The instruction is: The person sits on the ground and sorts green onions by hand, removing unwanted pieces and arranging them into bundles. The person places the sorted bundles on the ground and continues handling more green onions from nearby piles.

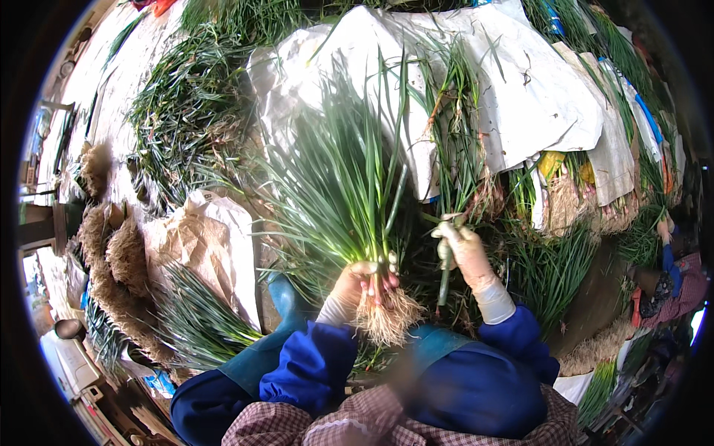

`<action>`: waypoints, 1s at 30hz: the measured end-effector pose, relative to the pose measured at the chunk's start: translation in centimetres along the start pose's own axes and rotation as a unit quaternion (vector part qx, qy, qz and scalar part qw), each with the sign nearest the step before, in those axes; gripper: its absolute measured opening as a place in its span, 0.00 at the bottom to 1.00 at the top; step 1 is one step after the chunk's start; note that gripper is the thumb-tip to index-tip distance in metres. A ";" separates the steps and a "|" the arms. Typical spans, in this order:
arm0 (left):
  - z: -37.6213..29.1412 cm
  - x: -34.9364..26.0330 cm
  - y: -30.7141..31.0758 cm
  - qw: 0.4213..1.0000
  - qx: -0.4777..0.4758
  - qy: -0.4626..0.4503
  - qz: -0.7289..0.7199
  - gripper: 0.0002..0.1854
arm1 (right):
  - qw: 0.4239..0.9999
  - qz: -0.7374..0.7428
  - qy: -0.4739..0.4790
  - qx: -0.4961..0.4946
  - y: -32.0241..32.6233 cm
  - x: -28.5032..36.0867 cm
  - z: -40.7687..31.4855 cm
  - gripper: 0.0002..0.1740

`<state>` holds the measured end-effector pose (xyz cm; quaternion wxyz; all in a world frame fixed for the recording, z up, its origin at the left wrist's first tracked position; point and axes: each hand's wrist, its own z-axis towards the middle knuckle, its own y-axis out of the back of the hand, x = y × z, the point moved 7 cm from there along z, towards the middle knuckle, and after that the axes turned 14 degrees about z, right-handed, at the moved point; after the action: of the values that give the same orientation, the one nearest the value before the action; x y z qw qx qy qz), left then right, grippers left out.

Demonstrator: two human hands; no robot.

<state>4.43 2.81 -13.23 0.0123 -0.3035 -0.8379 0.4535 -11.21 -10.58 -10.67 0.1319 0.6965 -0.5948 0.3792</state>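
Note:
My left hand [348, 287], in a pale thin glove, is closed around a bunch of green onions [348, 206] just above the reddish bulbs. The long leaves fan away from me, and the pale stringy roots [389, 318] hang towards my lap. To the right, my gloved right hand [468, 256] pinches a green onion stalk [444, 281] that points downwards, apart from the bunch. Beyond that hand, loose onion plants with roots [454, 128] lie over the edge of a white woven sheet [535, 95].
A heap of dark green leaves [189, 111] lies at the upper left. Rows of root-end bundles [111, 262] run down the left side, beside a white sack [206, 240]. Covered onion bundles [563, 200] stand at the right. Another person [678, 284] sits at the far right.

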 end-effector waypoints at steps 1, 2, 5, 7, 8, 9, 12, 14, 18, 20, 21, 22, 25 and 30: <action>-0.1 1.8 1.8 0.999 0.003 0.047 0.005 0.22 | 0.997 -0.043 0.023 0.063 -3.8 0.2 0.1 0.12; 0.5 3.0 0.0 0.995 -0.072 0.062 0.030 0.21 | 0.981 -0.111 0.144 0.067 -4.1 0.4 1.0 0.12; 0.6 3.4 -0.2 0.997 -0.069 -0.005 0.023 0.20 | 0.963 -0.183 0.197 0.029 -6.5 0.8 -0.3 0.12; -0.1 2.0 -0.3 0.994 -0.087 -0.058 -0.011 0.20 | 0.960 -0.087 0.259 0.066 -5.7 1.5 -2.7 0.10; -0.6 1.5 0.1 0.994 -0.068 -0.073 -0.044 0.20 | 0.977 -0.005 0.190 0.092 -5.6 2.3 -3.9 0.11; -0.8 0.4 -0.2 0.993 -0.033 -0.091 -0.072 0.19 | 0.982 0.071 0.130 0.115 -5.1 3.7 -5.0 0.12; -3.3 -2.0 -0.3 0.997 -0.007 -0.072 -0.002 0.19 | 0.955 -0.245 0.080 0.147 -3.0 6.2 -4.8 0.23; -3.9 -3.6 -4.5 0.996 0.008 -0.079 0.040 0.19 | 0.682 -0.723 0.109 -0.021 0.4 11.5 -5.6 0.32; -7.9 -6.3 1.6 0.863 -0.281 -0.128 0.400 0.17 | 0.629 -0.696 0.314 0.141 -11.8 18.2 -13.3 0.37; -11.3 -7.2 4.6 0.624 -0.430 -0.073 0.648 0.16 | 0.616 -0.709 0.214 0.267 -17.6 15.2 -15.0 0.37; -11.6 -6.8 1.2 0.543 -0.443 -0.031 0.713 0.13 | 0.585 -0.743 0.162 0.284 -17.3 14.0 -14.9 0.37; -11.8 -6.0 1.3 0.496 -0.451 0.005 0.742 0.12 | 0.565 -0.762 0.141 0.285 -17.1 12.3 -14.7 0.37; -8.9 -3.9 5.3 0.337 -0.526 -0.019 0.781 0.11 | 0.546 -0.792 0.094 0.256 -14.5 7.1 -13.3 0.35; -9.8 -0.6 7.4 0.235 -0.489 -0.030 0.839 0.11 | 0.575 -0.786 0.004 0.226 -11.4 -1.8 -12.8 0.30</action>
<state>11.49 12.80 -12.97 -0.5511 -0.7672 -0.1644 -0.2840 -5.34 1.78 -0.21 0.2190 0.8962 0.2920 0.2520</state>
